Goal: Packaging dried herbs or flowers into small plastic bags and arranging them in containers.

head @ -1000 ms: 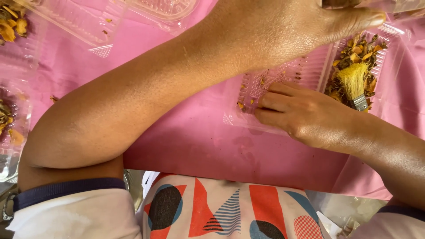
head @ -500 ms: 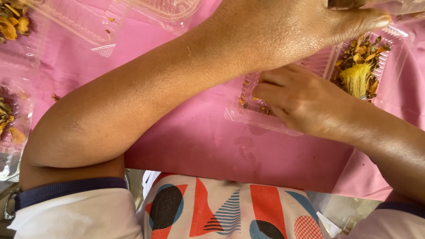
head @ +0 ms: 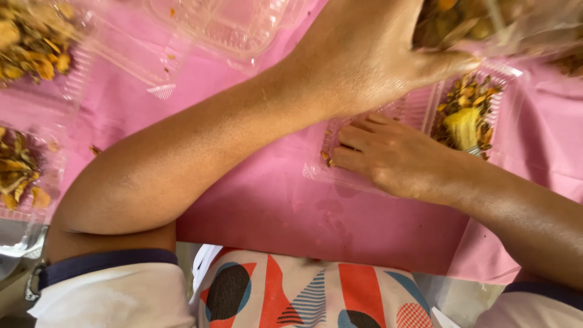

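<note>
My left arm reaches across to the upper right, where my left hand (head: 370,54) grips a clear plastic container of dried yellow-brown pieces (head: 486,24), tilted over an open clear clamshell box (head: 510,91). The box's right half holds dried pieces (head: 470,97) and a small brush with yellow bristles (head: 461,127). My right hand (head: 395,155) lies flat on the box's left half (head: 331,173), fingers stretched out side by side next to a few loose pieces. The brush handle is hidden behind my right wrist.
A pink cloth (head: 273,206) covers the table. More clear clamshell boxes stand at the top middle (head: 231,24), and boxes with dried pieces sit at the top left (head: 36,36) and at the left edge (head: 18,170). The table's near edge runs just in front of my patterned shirt.
My right hand curled over the box's left half, then flattened out on it again. My left hand has tilted its container further into view. The camera has shifted slightly.
</note>
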